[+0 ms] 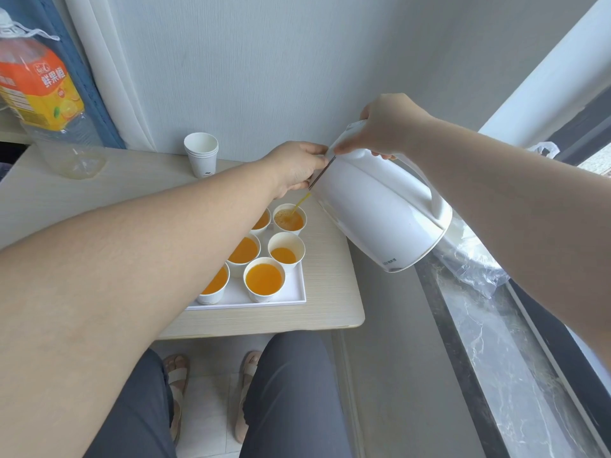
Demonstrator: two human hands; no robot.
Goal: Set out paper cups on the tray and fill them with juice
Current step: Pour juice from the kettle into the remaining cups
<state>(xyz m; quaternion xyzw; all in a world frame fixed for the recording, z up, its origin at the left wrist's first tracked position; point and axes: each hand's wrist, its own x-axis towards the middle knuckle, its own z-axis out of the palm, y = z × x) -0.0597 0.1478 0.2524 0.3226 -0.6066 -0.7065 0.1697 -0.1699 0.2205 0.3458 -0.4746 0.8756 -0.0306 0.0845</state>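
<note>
Head view: right grip (386, 127) is wrapping the handle of the tilted kettle (380, 213), left grip (294, 170) is pinching its rim, and juice (292, 222) is streaming into the cup (291, 232) at the far right corner of the tray (294, 289). Seemingly nearly full, it is risking overflowing should the tilt steepen.

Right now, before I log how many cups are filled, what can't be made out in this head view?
Head view:
Tray, left side: covered by the left forearm, so the cup count is uncertain.
Kettle contents: hidden by its opaque white wall.
Juice bottle: cut off by the left edge.
Cup stack: rims too small to count.
</note>
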